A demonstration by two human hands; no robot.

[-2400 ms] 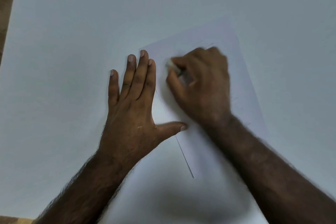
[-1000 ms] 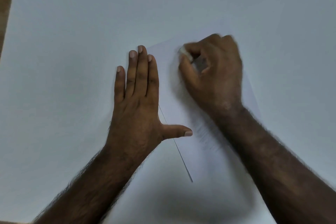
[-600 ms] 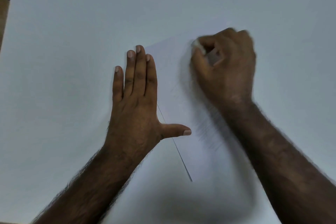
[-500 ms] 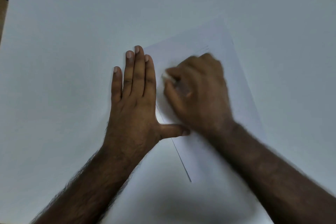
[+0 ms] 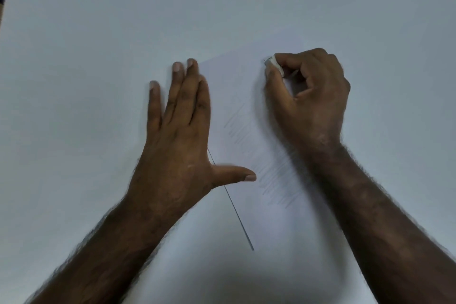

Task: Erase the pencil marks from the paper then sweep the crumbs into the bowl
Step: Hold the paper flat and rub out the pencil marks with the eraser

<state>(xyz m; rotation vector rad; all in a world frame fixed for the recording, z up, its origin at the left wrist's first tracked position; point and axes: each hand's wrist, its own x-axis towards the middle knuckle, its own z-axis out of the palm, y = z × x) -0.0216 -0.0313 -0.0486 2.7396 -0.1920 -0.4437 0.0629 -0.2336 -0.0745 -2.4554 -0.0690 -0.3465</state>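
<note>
Erasing is the step in hand: I see the right hand (image 5: 311,96) with its grip clamped on a small white eraser (image 5: 273,63) at the far end of the paper (image 5: 278,229). The left hand (image 5: 177,131) lies flat, fingers straight, across the paper's left edge on the tabletop (image 5: 74,57). Pencil marks (image 5: 276,180) remain near the paper's middle; next I judge strokes must reach them. No bowl, crumbs or legible writing shows.

The white table (image 5: 98,32) lies open on the far side and to the left. On the paper (image 5: 246,96), the left hand (image 5: 177,140) lies flat along the left edge and the right hand (image 5: 311,96), pinching an eraser (image 5: 273,63), blocks the far right part; a bare strip runs between them.
</note>
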